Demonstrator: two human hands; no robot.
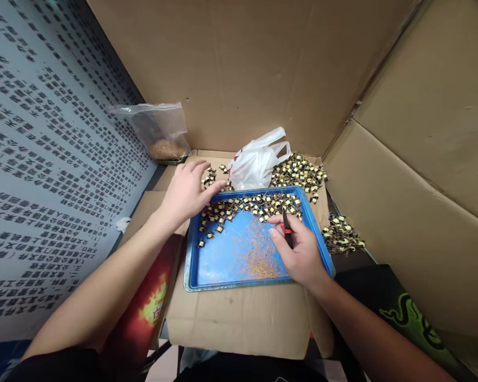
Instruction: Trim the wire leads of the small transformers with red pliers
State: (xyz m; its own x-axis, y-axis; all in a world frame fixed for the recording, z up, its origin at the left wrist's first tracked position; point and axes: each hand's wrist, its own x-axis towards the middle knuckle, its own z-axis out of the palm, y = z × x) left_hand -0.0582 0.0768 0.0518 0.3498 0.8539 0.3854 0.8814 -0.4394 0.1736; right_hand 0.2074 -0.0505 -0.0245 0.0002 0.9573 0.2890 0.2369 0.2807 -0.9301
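Note:
My left hand [189,193] is over the far left corner of a blue tray [258,287], thumb and fingers apart, with nothing seen in it. Just beyond its fingers lie a few small yellow-and-black wound parts [210,175]. Over the right side of the tray, my right hand [300,249] is closed around small black-and-red wire cutters [287,229], partly hidden by the fingers. More yellow-and-black parts [247,203] with thin wire leads line the tray's far side and left end. Loose copper-coloured wire clippings [261,262] are scattered in the tray's middle and near side.
Behind the tray sits a white plastic bag [255,164], beside a heap of parts [300,172]. Another pile [344,233] lies right of the tray. A clear zip bag [165,132] with brownish contents stands back left. Cardboard walls [239,69] enclose the back and right.

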